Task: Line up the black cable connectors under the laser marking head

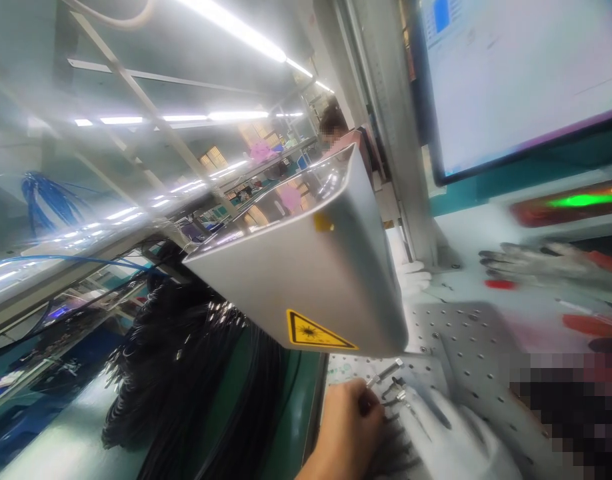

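My left hand (350, 427) is bare and closed, with its fingers curled inward low in the view. What its fingers grip is hidden. Just beyond them a narrow metal piece (385, 373) lies at a slant above the perforated metal plate (479, 357). My right hand (453, 430) wears a white glove, and its fingertips are closed at a small metal connector (397, 391). The two hands are close together. Above them hangs a grey machine housing (306, 273) with a yellow laser warning label (319, 331).
A thick bundle of black cables (186, 353) lies left of my hands on a green surface. At the right are a worn work glove (536, 263), a lit indicator bar (576, 202) and a monitor (526, 80). A person (343, 137) sits in the background.
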{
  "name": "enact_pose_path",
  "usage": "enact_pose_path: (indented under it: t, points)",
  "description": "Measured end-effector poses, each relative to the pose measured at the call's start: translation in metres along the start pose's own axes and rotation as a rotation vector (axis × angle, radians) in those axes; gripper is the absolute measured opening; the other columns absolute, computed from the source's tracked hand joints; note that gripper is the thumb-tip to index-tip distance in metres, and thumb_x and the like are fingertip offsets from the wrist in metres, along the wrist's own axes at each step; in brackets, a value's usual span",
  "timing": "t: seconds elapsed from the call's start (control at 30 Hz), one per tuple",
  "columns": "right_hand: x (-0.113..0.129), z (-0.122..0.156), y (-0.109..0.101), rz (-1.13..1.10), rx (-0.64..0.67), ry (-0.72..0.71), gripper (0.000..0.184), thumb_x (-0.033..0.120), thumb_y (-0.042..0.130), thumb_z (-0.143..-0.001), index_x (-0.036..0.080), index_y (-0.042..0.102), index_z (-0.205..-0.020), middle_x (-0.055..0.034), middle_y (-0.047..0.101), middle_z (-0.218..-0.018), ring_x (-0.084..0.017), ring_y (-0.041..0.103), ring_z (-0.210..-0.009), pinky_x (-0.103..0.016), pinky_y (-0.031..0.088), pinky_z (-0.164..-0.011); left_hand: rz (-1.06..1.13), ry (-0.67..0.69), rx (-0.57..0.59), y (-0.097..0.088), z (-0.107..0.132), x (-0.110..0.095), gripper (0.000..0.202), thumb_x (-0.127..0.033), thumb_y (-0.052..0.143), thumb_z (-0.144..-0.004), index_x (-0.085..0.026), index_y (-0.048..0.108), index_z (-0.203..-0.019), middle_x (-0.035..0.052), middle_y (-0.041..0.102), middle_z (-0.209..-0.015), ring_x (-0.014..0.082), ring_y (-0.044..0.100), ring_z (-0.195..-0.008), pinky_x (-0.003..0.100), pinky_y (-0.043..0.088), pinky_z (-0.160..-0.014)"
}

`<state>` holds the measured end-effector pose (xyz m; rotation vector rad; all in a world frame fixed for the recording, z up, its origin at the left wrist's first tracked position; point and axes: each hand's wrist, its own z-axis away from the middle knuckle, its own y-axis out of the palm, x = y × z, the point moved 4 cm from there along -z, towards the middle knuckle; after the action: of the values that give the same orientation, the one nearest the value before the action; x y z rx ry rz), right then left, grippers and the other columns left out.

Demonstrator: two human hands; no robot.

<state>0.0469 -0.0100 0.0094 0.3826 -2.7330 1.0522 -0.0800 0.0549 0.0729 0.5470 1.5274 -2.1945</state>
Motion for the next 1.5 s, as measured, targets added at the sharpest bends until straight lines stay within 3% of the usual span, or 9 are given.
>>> enact_pose_path:
  t: [0.17, 0.33, 0.5, 0.7, 0.83, 0.97, 1.1, 1.27, 1.5]
  points:
    - [0.001, 0.012, 0.017, -0.021, -0.029, -0.137, 0.035, 0.003, 0.050, -0.079, 0.024, 0.072, -0.094, -0.0013, 0.070, -0.105, -0.022, 0.060, -0.102, -0.037, 0.048, -0.086, 0.088, 0.006, 0.001, -0.001, -0.003, 0.006, 0.011, -0.014, 0.055, -0.068, -0.019, 0.052, -0.059, -0.0042, 0.051, -0.058, 0.0121, 0.046, -0.063, 0.025, 0.032, -0.060]
    - [0.003, 0.014, 0.022, -0.018, -0.028, -0.112, 0.034, 0.002, 0.048, -0.080, 0.022, 0.072, -0.093, -0.0030, 0.069, -0.102, -0.020, 0.061, -0.101, -0.035, 0.050, -0.090, 0.076, -0.021, 0.019, 0.003, -0.009, 0.013, 0.007, -0.018, 0.056, -0.066, -0.019, 0.054, -0.060, -0.0044, 0.051, -0.057, 0.0123, 0.046, -0.061, 0.026, 0.031, -0.058]
    - [0.003, 0.015, 0.028, -0.022, -0.031, -0.111, 0.033, 0.002, 0.048, -0.080, 0.021, 0.071, -0.094, -0.0017, 0.070, -0.101, -0.019, 0.062, -0.099, -0.033, 0.050, -0.086, 0.027, -0.008, 0.042, 0.008, -0.010, 0.011, 0.008, -0.018, 0.056, -0.067, -0.019, 0.053, -0.060, -0.0038, 0.050, -0.058, 0.0126, 0.045, -0.063, 0.026, 0.031, -0.058]
    - [-0.002, 0.013, 0.035, -0.015, -0.162, -0.173, 0.031, 0.002, 0.045, -0.083, 0.021, 0.070, -0.084, 0.0034, 0.072, -0.093, -0.016, 0.064, -0.088, -0.035, 0.046, -0.082, 0.114, 0.042, 0.104, -0.001, -0.005, 0.010, 0.005, -0.021, 0.056, -0.071, -0.018, 0.055, -0.067, -0.0044, 0.049, -0.061, 0.0119, 0.042, -0.063, 0.026, 0.030, -0.060]
    - [0.002, 0.011, 0.033, -0.040, -0.173, -0.164, 0.030, 0.005, 0.045, -0.090, 0.022, 0.069, -0.084, 0.0046, 0.072, -0.092, -0.015, 0.064, -0.087, -0.034, 0.046, -0.080, 0.224, 0.099, 0.029, -0.012, -0.006, 0.021, 0.013, -0.028, 0.054, -0.076, -0.016, 0.059, -0.075, -0.0007, 0.055, -0.070, 0.0142, 0.046, -0.071, 0.028, 0.035, -0.068]
    - [0.002, 0.010, 0.031, -0.083, -0.120, -0.042, 0.041, 0.004, 0.035, -0.095, 0.019, 0.071, -0.081, 0.0009, 0.072, -0.092, -0.017, 0.065, -0.089, -0.037, 0.046, -0.083, 0.344, 0.070, -0.013, -0.011, -0.008, 0.032, 0.013, -0.025, 0.058, -0.074, -0.015, 0.059, -0.081, 0.0006, 0.058, -0.076, 0.0146, 0.049, -0.075, 0.027, 0.037, -0.070]
    - [0.002, 0.009, 0.031, -0.035, -0.102, -0.154, 0.039, 0.004, 0.038, -0.092, 0.021, 0.072, -0.084, 0.0030, 0.072, -0.094, -0.015, 0.064, -0.089, -0.034, 0.045, -0.082, 0.281, 0.121, -0.056, -0.009, -0.008, 0.023, 0.007, -0.022, 0.053, -0.080, -0.018, 0.057, -0.079, -0.0017, 0.055, -0.072, 0.0128, 0.046, -0.069, 0.026, 0.036, -0.066]
    - [-0.002, 0.009, 0.032, 0.000, -0.115, -0.186, 0.034, 0.002, 0.042, -0.083, 0.019, 0.070, -0.082, 0.0021, 0.072, -0.094, -0.015, 0.065, -0.089, -0.034, 0.045, -0.084, 0.016, 0.268, -0.069, -0.005, -0.007, -0.001, 0.016, -0.023, 0.048, -0.087, -0.019, 0.058, -0.075, -0.0016, 0.056, -0.072, 0.0133, 0.045, -0.069, 0.026, 0.035, -0.066]
    - [-0.003, 0.020, 0.042, -0.035, -0.082, -0.110, 0.031, 0.004, 0.048, -0.078, 0.021, 0.069, -0.093, 0.0044, 0.071, -0.100, -0.019, 0.065, -0.093, -0.035, 0.045, -0.081, -0.035, 0.241, -0.039, 0.005, -0.013, 0.007, 0.016, -0.018, 0.049, -0.084, -0.017, 0.064, -0.081, 0.0016, 0.064, -0.077, 0.0154, 0.054, -0.074, 0.027, 0.039, -0.071]
